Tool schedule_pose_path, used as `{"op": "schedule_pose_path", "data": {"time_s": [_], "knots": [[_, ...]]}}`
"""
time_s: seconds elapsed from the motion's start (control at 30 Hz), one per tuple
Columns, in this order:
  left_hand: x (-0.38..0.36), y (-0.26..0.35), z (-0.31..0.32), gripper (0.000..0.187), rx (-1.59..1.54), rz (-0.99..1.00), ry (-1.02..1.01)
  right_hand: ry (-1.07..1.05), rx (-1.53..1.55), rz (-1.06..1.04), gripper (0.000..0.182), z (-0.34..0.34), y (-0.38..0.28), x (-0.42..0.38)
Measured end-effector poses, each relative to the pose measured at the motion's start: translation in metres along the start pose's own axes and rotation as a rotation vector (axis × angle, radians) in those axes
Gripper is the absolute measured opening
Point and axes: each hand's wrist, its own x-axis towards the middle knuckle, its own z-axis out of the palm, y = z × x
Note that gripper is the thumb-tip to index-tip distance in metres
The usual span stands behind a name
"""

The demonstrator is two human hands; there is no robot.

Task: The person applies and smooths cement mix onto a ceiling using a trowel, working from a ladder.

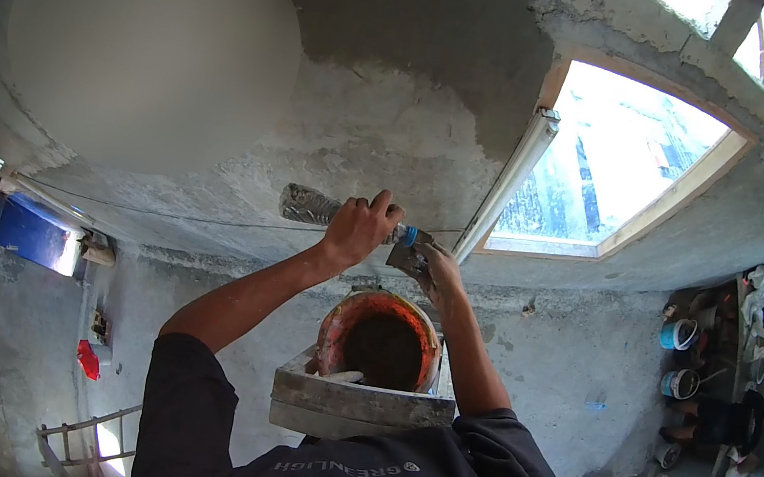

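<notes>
My left hand (360, 232) is closed around the middle of a clear plastic bottle (303, 204), which lies nearly level with its blue cap (410, 236) pointing right. Close by the cap, my right hand (441, 275) grips a flat, grey, mortar-coloured piece (406, 260); I cannot tell what kind of tool it is. Below both hands stands an orange-walled bucket (430, 345) with dark grey mortar (382, 349) inside. A pale stick-like thing (344, 375) lies at the bucket's near rim. Grey boards (363, 400) sit in front of the bucket.
Ahead rises a plastered wall (388, 131), darker and wet-looking at the top. A framed window opening (630, 167) is at right, with a pale straight bar (509, 183) along its edge. Far right are buckets (679, 334) and a person (725, 423). A red item (88, 360) lies left.
</notes>
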Motion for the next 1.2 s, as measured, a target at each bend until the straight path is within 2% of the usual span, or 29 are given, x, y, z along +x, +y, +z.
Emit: {"op": "schedule_pose_path", "data": {"time_s": [0.13,0.2,0.23,0.27,0.3,0.33,0.37,0.43,0.47,0.5,0.57,0.63,0.7,0.77,0.83,0.9,0.97,1.0,1.07,1.1,1.13,1.17,1.2], "knots": [[0.001,-0.008,-0.001,0.025,-0.090,-0.029,-0.042,-0.044,0.051,-0.001,0.031,0.003,-0.005,-0.003],[-0.003,-0.014,-0.001,0.035,-0.390,-0.203,-0.129,-0.045,0.049,-0.011,0.032,-0.012,0.000,0.007],[-0.008,-0.016,0.000,0.035,-0.389,-0.202,-0.128,-0.044,0.047,-0.020,0.034,-0.020,0.000,0.013],[-0.016,-0.017,0.001,0.039,-0.540,-0.333,0.000,-0.041,0.048,-0.019,0.034,-0.031,-0.001,0.018],[-0.023,-0.020,0.004,0.043,-0.690,-0.463,0.127,0.042,-0.049,-0.128,0.035,-0.041,-0.003,0.021],[-0.034,-0.027,0.016,0.046,-0.700,-0.474,0.302,0.127,-0.144,-0.230,0.036,-0.054,-0.004,0.022],[-0.049,-0.033,0.029,0.049,-0.711,-0.487,0.468,0.082,-0.217,-0.257,0.038,-0.072,-0.010,0.022],[-0.077,-0.042,0.025,0.045,-1.452,-1.182,0.375,0.082,0.074,-0.065,0.036,-0.095,-0.037,0.025],[-0.091,-0.044,0.031,0.045,-1.396,-1.286,0.514,0.046,0.107,-0.149,0.035,-0.108,-0.044,0.031],[-0.107,-0.039,0.035,0.046,-1.334,-1.384,0.653,0.154,-0.058,-0.192,0.035,-0.105,-0.056,0.030],[-0.135,-0.021,0.027,0.046,-1.172,-1.350,0.644,0.207,-0.112,-0.296,0.036,-0.124,-0.056,0.053],[-0.167,-0.001,0.031,0.046,-1.005,-1.338,0.551,0.331,-0.010,-0.289,0.034,-0.099,-0.076,0.052],[-0.181,0.013,0.021,0.045,-0.721,-1.319,0.436,0.303,-0.035,-0.354,0.038,-0.089,-0.090,0.072],[-0.207,0.026,0.029,0.046,-0.665,-1.314,0.358,0.256,-0.048,-0.441,0.037,-0.078,-0.106,0.097],[-0.236,0.041,0.024,0.046,-0.607,-1.315,0.273,0.233,-0.228,-0.598,0.035,-0.072,-0.121,0.121],[-0.245,0.051,0.023,0.047,-0.554,-1.355,0.194,0.296,-0.267,-0.693,0.029,-0.033,-0.146,0.119],[-0.253,0.063,0.020,0.046,-0.584,-1.398,0.160,0.508,-0.854,-1.129,0.031,-0.008,-0.166,0.115],[-0.256,0.067,0.019,0.046,-0.608,-1.440,0.116,0.519,-0.853,-1.129,0.031,0.005,-0.175,0.114],[-0.263,0.068,0.021,0.045,-0.598,-1.440,0.083,0.736,-0.906,-1.370,0.035,0.029,-0.194,0.117],[-0.264,0.070,0.023,0.045,-0.585,-1.455,0.063,0.742,-0.908,-1.366,0.035,0.037,-0.207,0.119],[-0.261,0.073,0.021,0.045,-0.588,-1.455,0.058,0.708,-0.847,-1.515,0.037,0.044,-0.219,0.121],[-0.257,0.074,0.016,0.046,-0.546,-1.384,0.068,0.672,-0.779,-1.664,0.039,0.049,-0.228,0.128],[-0.252,0.075,0.015,0.046,-0.507,-1.310,0.083,0.679,-0.780,-1.670,0.039,0.052,-0.235,0.139]]}}
